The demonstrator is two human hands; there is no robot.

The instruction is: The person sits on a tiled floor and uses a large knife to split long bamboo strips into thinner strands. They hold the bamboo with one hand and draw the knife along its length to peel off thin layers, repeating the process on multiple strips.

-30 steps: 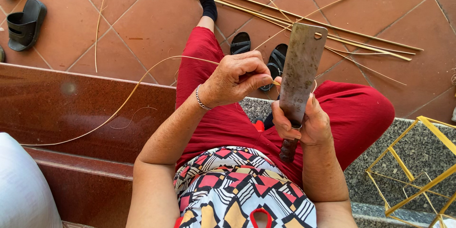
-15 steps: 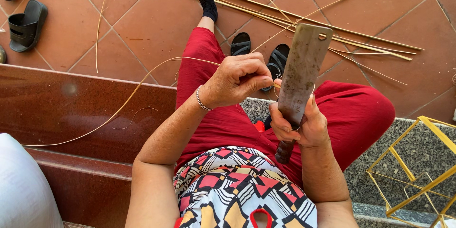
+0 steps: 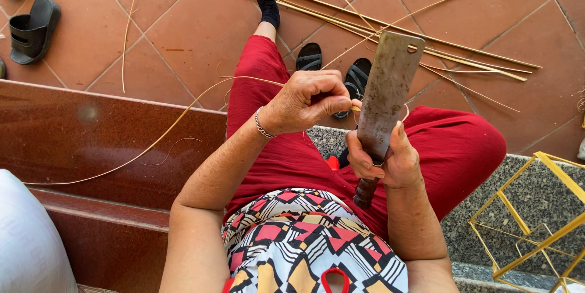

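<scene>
- A home doorstep or porch used as a craft spot, not a fitted workshop.
- Terracotta floor tiles [image 3: 201, 31] below polished stone steps [image 3: 91, 140], where a person sits.
- Sandals [image 3: 33, 28] left on the tiles.
- Long bamboo strips [image 3: 378, 25] strewn across the floor.
- A cleaver [image 3: 385, 95] in use for hand splitting.
- A yellow frame [image 3: 536, 207] of sticks on the granite ledge [image 3: 487, 220].

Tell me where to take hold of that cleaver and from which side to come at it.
Take the cleaver by its dark wooden handle, below the blade, where the right hand already wraps it. Come from the lap side, below and to the right: the flat blade stands upright, tip pointing away, and its left edge faces the thin bamboo strip pinched in the left hand. The knobbed handle end pokes out under the palm.
</scene>
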